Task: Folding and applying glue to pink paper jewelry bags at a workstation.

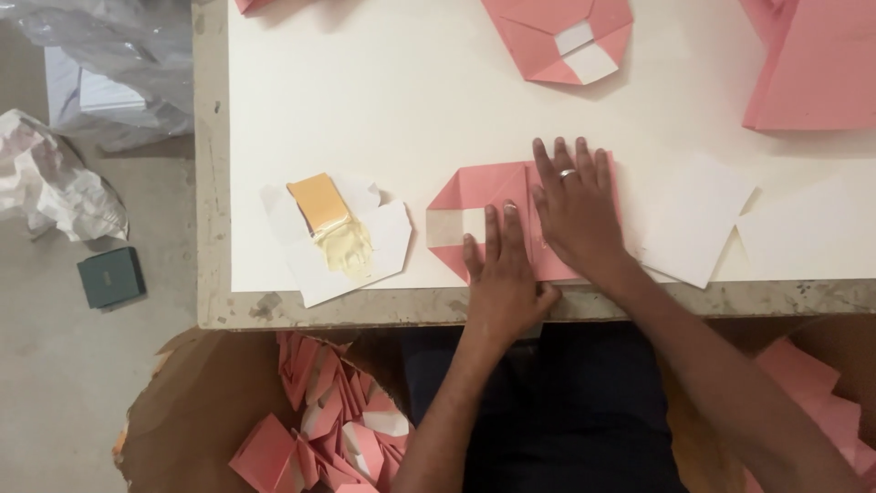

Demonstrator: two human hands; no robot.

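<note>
A pink folded paper envelope (479, 196) lies near the table's front edge, its flaps turned in and a white patch showing at its left. My left hand (500, 274) presses flat on its lower middle, fingers together and pointing away from me. My right hand (575, 215), a ring on one finger, lies flat on the envelope's right part with fingers spread. Neither hand grips anything.
A yellow glue block (321, 205) with a smear of glue sits on white paper scraps (342, 256) to the left. White paper blanks (698, 228) lie to the right, more pink envelopes (561, 36) at the back. Finished pink envelopes (338, 429) pile below the table edge.
</note>
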